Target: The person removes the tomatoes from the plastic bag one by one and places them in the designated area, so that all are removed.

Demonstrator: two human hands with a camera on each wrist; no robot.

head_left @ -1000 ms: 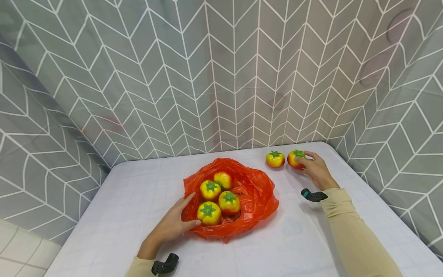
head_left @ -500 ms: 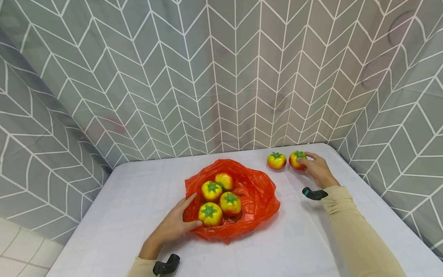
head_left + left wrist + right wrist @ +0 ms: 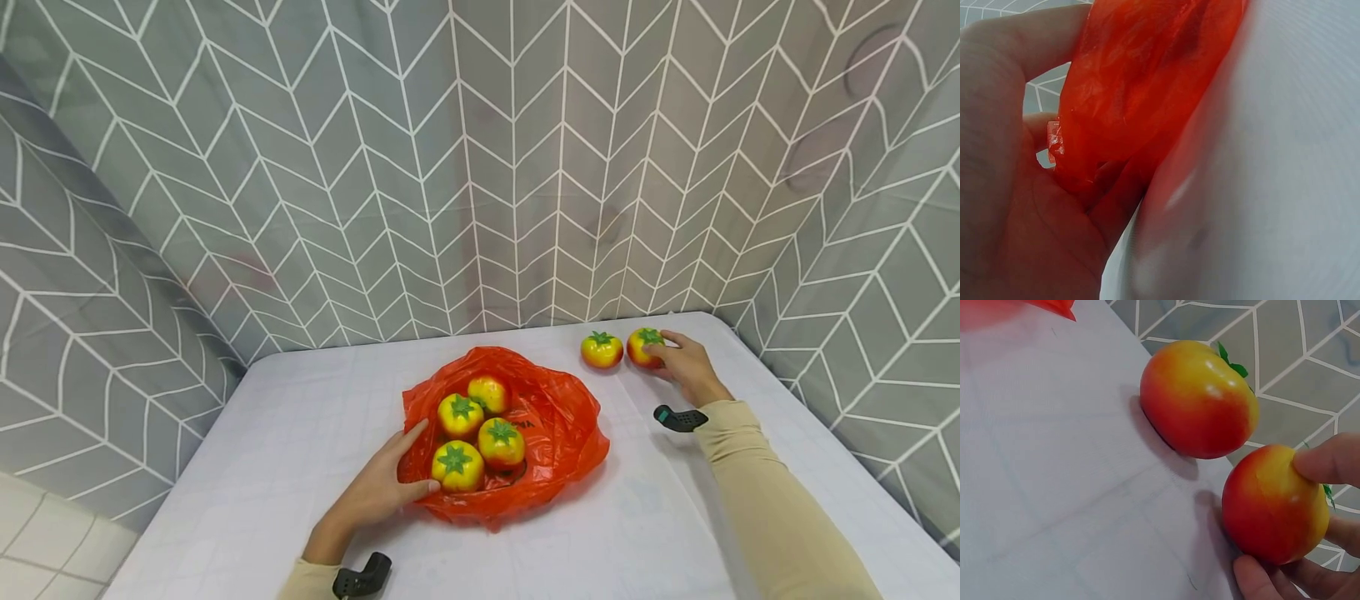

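A crumpled red plastic bag (image 3: 558, 454) lies open-mouthed on the white table, with several yellow-and-red tomatoes (image 3: 502, 443) gathered in its left part. My left hand (image 3: 378, 482) holds the bag's left side, thumb on the front rim and index finger along the edge. In the left wrist view the red film (image 3: 1141, 81) fills the space between thumb and fingers. At the back right, my right hand (image 3: 688, 367) grips a tomato (image 3: 1272, 506) between thumb and fingers. Close beside it on the table sits another tomato (image 3: 1200, 400), green leaves on top.
The white-covered table (image 3: 300, 433) ends at the back against a grey curtain (image 3: 480, 167) with white zigzag lines, which also hangs on both sides. Pale floor tiles (image 3: 52, 542) show at lower left.
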